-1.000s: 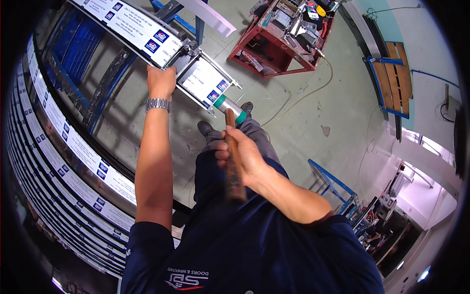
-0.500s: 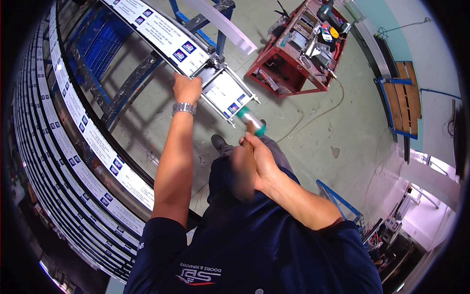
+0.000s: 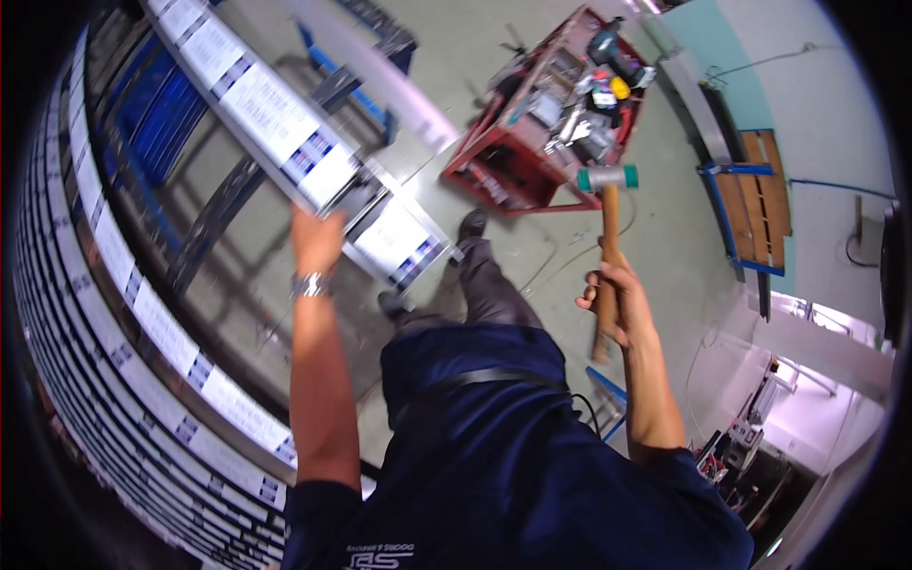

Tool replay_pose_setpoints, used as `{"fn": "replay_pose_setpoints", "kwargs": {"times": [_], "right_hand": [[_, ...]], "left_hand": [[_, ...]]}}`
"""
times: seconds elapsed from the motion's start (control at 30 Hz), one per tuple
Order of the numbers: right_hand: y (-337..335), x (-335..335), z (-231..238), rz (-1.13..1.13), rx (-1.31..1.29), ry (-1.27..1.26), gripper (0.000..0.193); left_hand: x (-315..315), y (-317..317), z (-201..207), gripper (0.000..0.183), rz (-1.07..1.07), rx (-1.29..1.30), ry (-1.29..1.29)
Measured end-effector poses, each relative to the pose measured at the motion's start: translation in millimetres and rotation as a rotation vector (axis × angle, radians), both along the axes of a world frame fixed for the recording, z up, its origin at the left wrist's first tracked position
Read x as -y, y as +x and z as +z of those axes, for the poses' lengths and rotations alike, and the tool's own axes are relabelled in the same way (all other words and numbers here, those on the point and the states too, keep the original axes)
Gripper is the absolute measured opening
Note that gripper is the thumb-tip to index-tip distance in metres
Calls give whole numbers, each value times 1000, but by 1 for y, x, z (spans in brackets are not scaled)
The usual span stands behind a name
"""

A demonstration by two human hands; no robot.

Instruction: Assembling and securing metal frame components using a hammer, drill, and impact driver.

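Observation:
My right hand (image 3: pixel 617 299) is closed round the wooden handle of a mallet (image 3: pixel 610 218) with green faces. The mallet is out to the right, its head apart from the work. My left hand (image 3: pixel 318 242) grips the side edge of a long metal frame profile (image 3: pixel 275 114) covered in printed white film, close to a joint near its end. Beyond that joint, a short film-covered end section (image 3: pixel 394 237) points toward my legs. The left fingers are blurred and partly hidden by the profile.
A red tool cart (image 3: pixel 494 166) with a drill and loose tools stands ahead on the right. Blue-edged trestles (image 3: pixel 223 214) support the profile. Many film-covered profiles (image 3: pixel 123 356) lie side by side at left. A hose (image 3: pixel 570 261) runs over the floor near my feet.
My right hand has swung the mallet away from the profile's end, out to the right. My left hand keeps its hold on the profile. The whole view has shifted.

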State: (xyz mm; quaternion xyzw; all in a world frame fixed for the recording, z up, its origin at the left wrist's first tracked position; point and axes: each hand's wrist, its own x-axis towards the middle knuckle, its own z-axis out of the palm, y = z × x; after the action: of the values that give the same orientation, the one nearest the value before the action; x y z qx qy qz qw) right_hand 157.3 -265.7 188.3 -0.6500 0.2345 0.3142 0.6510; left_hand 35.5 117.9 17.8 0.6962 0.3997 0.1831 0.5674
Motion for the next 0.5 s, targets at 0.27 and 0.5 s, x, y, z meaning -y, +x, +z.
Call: {"fn": "replay_pose_setpoints", "kwargs": {"times": [0.27, 0.5], "right_hand": [[262, 93, -130, 574, 650, -1003, 52], [464, 68, -169, 791, 731, -1230, 58]], "left_hand": [[2, -16, 17, 62, 1, -131, -163], [-2, -38, 6, 76, 122, -180, -277]]}}
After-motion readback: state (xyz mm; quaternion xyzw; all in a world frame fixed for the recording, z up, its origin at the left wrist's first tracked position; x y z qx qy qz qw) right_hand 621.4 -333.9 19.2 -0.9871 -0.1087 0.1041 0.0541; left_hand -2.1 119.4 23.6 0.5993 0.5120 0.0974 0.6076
